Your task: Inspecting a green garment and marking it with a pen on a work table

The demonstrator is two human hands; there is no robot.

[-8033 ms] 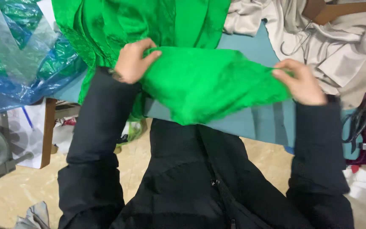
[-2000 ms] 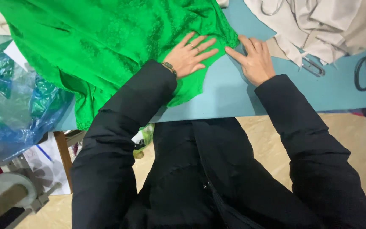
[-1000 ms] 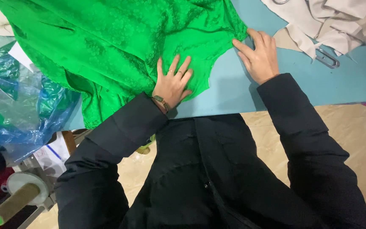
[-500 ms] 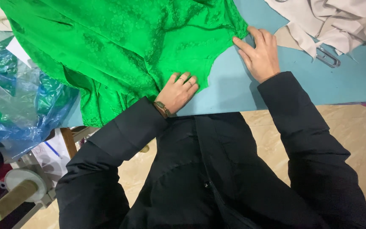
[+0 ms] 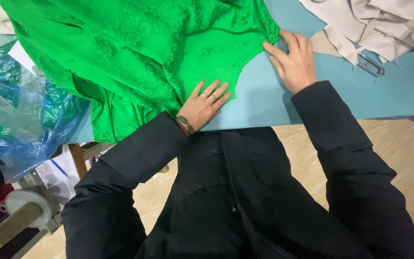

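The left hand [image 5: 206,103] lies flat, fingers spread, pressing the near edge of the glossy green patterned fabric [image 5: 144,52] onto the light blue worktop [image 5: 264,100]. The right hand [image 5: 293,60], fingers together, holds down the fabric's corner. The cloth runs lengthwise away leftward from both hands, one end hanging over the worktop's edge.

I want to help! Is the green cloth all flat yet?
Partly. The green cloth lies spread on the blue table. The left hand presses its near edge flat; the right hand pins a corner. Left: folds by the table's edge remain bunched.
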